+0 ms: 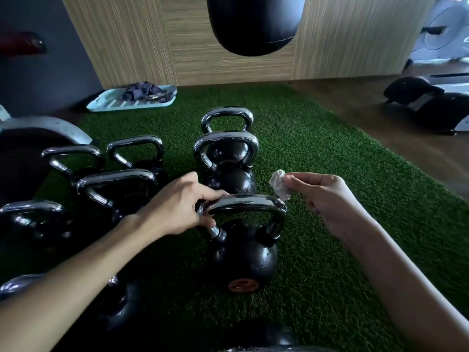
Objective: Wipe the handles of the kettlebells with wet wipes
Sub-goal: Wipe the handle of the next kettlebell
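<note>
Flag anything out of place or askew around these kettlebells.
Only one thing: a pale blue tray holding crumpled dark cloth lies askew at the turf's far left corner. The kettlebells look undamaged; nothing spilled.

We see our two arms bare, with skin uncovered from the near edge of the view up to the wrists. The left forearm [88,270] and right forearm [396,270] are slender and smooth. The left grip [177,207] and right grip [322,196] are bare as well, with long, slim fingers [304,180].
</note>
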The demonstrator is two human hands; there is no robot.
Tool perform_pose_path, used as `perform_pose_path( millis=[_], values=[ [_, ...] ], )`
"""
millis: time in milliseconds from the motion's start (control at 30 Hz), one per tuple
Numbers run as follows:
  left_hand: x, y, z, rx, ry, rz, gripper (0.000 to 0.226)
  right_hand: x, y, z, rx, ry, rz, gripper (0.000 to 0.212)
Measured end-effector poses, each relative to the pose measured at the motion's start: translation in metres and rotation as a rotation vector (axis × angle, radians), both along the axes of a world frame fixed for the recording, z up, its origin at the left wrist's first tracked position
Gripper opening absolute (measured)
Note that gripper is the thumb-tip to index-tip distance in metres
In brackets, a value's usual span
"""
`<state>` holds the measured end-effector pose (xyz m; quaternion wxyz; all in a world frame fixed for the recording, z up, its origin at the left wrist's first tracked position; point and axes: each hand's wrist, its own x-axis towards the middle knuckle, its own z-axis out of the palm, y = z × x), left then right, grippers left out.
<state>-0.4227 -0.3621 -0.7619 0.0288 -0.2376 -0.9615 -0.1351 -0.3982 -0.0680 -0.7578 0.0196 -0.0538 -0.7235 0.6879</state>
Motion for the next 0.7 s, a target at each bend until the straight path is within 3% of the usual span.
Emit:
perform_pose_path(
  millis=[167,367,467,600,700],
  values=[
    [-0.052,-0.011,0.005,-0.064,0.049,-0.309,0.070,-0.006,0.007,-0.011,-0.036,-0.044,0.005,0.035],
    [-0.087,-0.009,0.010,-0.121,0.303,-0.508,0.041,-0.015,0.000,-0.024,-0.115,-0.085,0.018,0.036],
    [-0.080,-0.013,0.009,-0.138,0.285,-0.430,0.037,-0.018,-0.005,-0.031,-0.152,-0.087,0.006,0.035],
    [-0.042,-0.016,0.012,-0.118,0.016,-0.092,0.059,-0.023,-0.012,-0.041,-0.181,-0.117,-0.024,0.026],
    [-0.014,0.001,0.019,0.180,-0.303,0.171,0.038,-0.026,-0.015,-0.046,-0.197,-0.139,-0.037,0.023]
  ],
)
